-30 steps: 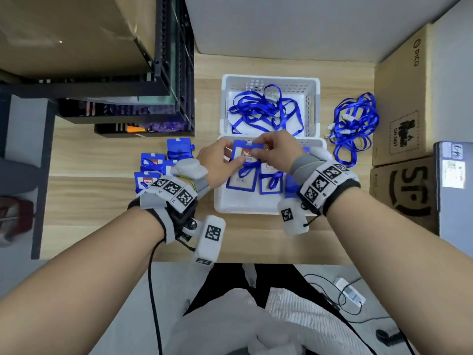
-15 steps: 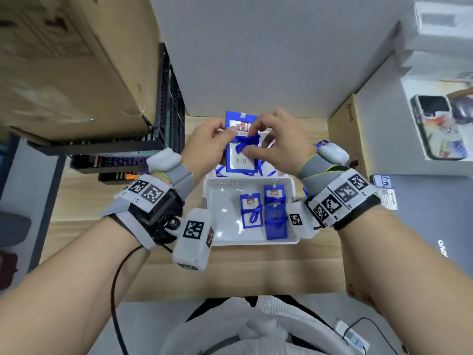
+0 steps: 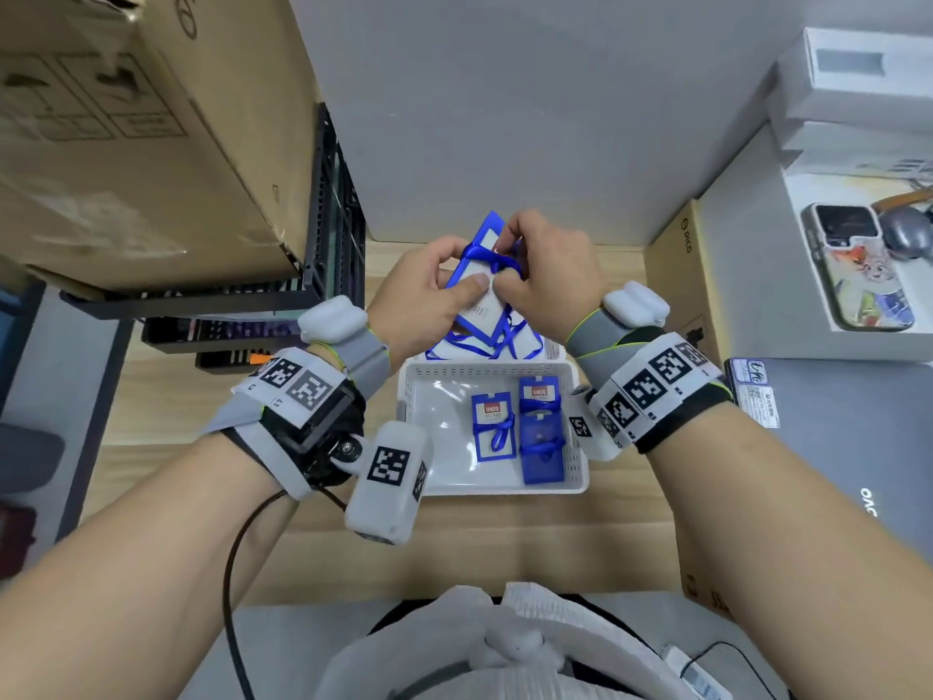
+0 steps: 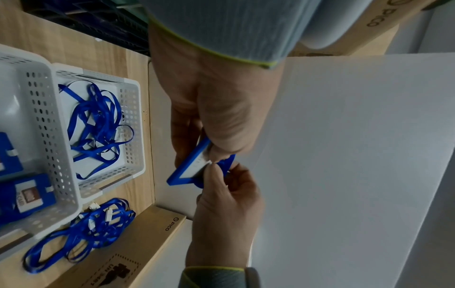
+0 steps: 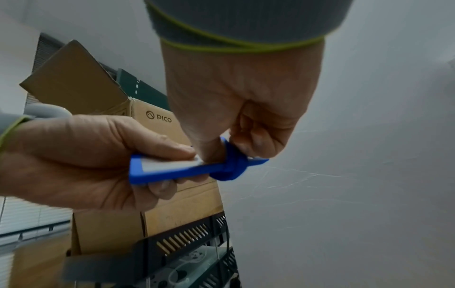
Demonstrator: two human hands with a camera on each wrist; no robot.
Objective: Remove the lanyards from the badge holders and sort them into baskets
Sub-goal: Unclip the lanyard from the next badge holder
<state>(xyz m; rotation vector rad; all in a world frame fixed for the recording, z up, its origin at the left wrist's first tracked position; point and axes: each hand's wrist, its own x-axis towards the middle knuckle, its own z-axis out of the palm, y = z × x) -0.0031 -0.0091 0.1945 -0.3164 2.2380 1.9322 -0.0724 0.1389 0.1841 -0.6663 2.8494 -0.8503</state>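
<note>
Head view, near edge: worktop point(image 3: 505, 543) of pale wood, bare strip closest to the body.
Near basket: white basket point(image 3: 575, 477) on the worktop, below the raised hands; holds badge holders point(image 3: 494, 431) with lanyards knotted on, probably the pile not yet done.
Left grip: left hand point(image 3: 419, 300) curled round the blue badge holder point(image 3: 474, 290), thumb flat on its face, fingers under the back; held up off the worktop, likely to steady the frame for the other hand.
Right grip: right hand point(image 3: 548, 275) pinching the blue lanyard point(image 5: 230, 165) at its knot round the holder's top edge, thumb and curled fingers on the loop; seemingly working it loose.
Task thing: holder in the air above the far rim of the near basket, lanyard tails hanging down behind that rim.
Far basket: second white basket point(image 4: 133, 124), just beyond the first, with loose lanyards inside; judged to be the place for freed lanyards.
Loose bundle: more blue lanyards point(image 4: 81, 231) heaped on the worktop beside the baskets, against a cardboard box point(image 4: 138, 241).
Left side: black wire rack point(image 3: 333, 234) with a large carton point(image 3: 126, 128) on top.
Right side: grey laptop point(image 3: 833, 447), white boxes, a phone point(image 3: 858, 265) in a cartoon case.
Far: plain grey wall point(image 3: 505, 93).
</note>
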